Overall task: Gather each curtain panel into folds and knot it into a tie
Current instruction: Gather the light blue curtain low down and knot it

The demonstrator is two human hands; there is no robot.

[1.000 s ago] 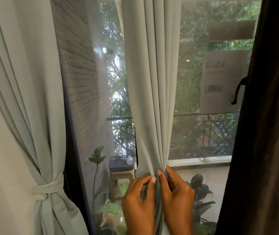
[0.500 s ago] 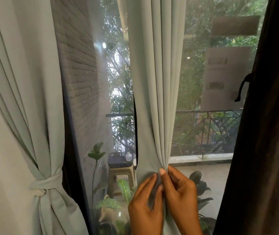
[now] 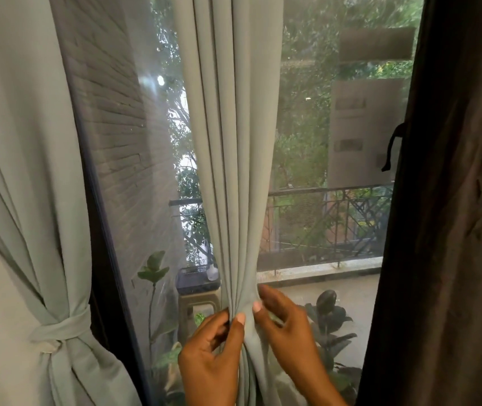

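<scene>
We face a tall glass door (image 3: 307, 159). A dark brown curtain (image 3: 454, 230) fills the whole right side. On the left hangs a sage-green curtain panel (image 3: 28, 171), already drawn in and bound at its waist, flaring out again below.

Down the middle of the glass falls the middle curtain panel (image 3: 234, 142), of the same sage green. It is gathered into narrow vertical folds that narrow toward our hands near the bottom of the view. Through the glass we see a grey brick wall (image 3: 110, 127) on the left and a black iron railing (image 3: 336, 218) with trees behind it.

Our left hand (image 3: 210, 358) pinches the bunched folds from the left, thumb and curled fingers closed on the cloth. Our right hand (image 3: 286, 326) grasps the panel's right edge, with the thumb pressed on the front and the fingers curled round behind. The two hands sit just beside each other on the fabric.

Outside, a plastic stool (image 3: 195, 306) stands left of the panel and a dark-leaved plant (image 3: 330, 317) grows to its right. The knot (image 3: 58, 329) on the left panel sits low, and a black cord loop (image 3: 392, 148) hangs at the brown curtain's edge.
</scene>
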